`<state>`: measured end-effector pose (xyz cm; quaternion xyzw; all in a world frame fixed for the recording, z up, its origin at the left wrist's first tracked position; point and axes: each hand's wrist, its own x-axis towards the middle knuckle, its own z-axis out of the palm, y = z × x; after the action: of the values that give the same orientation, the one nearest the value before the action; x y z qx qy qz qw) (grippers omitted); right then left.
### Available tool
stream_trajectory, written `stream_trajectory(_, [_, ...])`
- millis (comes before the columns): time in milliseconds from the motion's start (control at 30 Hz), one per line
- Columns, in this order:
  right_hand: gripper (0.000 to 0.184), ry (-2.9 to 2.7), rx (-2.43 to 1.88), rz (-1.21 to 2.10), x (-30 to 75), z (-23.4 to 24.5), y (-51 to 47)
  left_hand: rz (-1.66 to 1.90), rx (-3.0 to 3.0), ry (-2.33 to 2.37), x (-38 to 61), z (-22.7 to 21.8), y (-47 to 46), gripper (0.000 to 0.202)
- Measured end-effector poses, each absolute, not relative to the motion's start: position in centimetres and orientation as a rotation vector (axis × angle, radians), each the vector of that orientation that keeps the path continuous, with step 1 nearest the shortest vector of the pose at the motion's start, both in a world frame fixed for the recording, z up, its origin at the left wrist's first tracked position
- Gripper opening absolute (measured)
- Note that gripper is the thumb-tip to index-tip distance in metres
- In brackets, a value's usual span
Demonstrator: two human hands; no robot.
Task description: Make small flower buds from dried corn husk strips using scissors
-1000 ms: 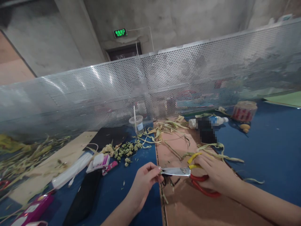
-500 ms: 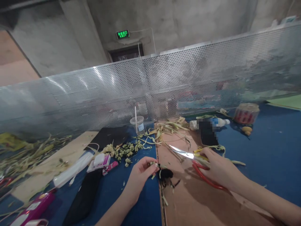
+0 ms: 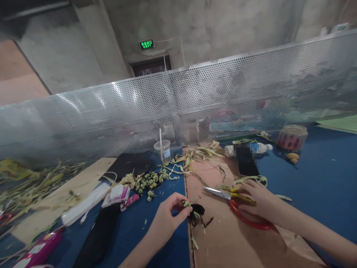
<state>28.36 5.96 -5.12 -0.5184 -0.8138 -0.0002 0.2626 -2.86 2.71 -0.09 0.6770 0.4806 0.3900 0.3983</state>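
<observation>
The left hand (image 3: pixel 169 214) had thumb and index finger nearly met at the tips, pinching a small, pale-green, knotted piece of plant-like strip (image 3: pixel 186 203). The right hand (image 3: pixel 259 199) had its fingers curled round the red-and-yellow handles of steel-bladed scissors (image 3: pixel 226 195); the blades appeared closed, their tip near the left fingers but apart. The step in hand was judged to be presenting the piece, scissors at the ready. A next cut would have called for opened blades, a steady pinch and a line clear of the thumb. The piece looked light and ragged, partly hidden by the fingers. A black, tangled bundle (image 3: pixel 199 209) lay just beside the left fingers, on brown cardboard (image 3: pixel 217 238) over the blue bench (image 3: pixel 315 186). Beyond those fingers, leftward, lay a heap of similar pale-green pieces (image 3: pixel 150 179).
</observation>
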Motion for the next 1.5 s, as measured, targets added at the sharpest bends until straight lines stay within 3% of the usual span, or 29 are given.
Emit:
stream_trajectory(100, [0.016,-2.177,-1.333,0.044,26.5,-2.6,4.4,0.91,1.735,1.193,-2.5,0.0,2.3,0.018])
stream_trajectory(267, [0.019,-2.245,-1.215,0.682,21.3,0.7,1.1,0.812,1.803,1.151,-1.8,0.7,1.3,0.021])
stream_trajectory(433, [0.023,-2.192,-1.067,1.257,18.7,0.4,1.3,0.798,1.8,1.113,-1.5,0.8,0.9,0.028])
stream_trajectory(800, [0.014,-1.869,-1.0,1.688,18.3,-0.7,2.4,0.719,1.654,0.997,-1.6,0.5,1.1,0.034])
stream_trajectory(900, [0.009,-1.742,-1.028,1.722,18.3,-0.9,2.6,0.73,1.528,0.96,-1.7,0.0,1.5,0.024])
stream_trajectory(1200, [0.007,-1.638,-1.041,1.778,18.3,-1.3,2.6,0.502,1.49,0.974,-1.8,-0.7,1.9,0.024])
stream_trajectory(1500, [0.007,-1.668,-1.041,1.699,17.8,-2.0,2.5,0.502,1.459,0.959,-1.5,-0.6,1.8,0.011])
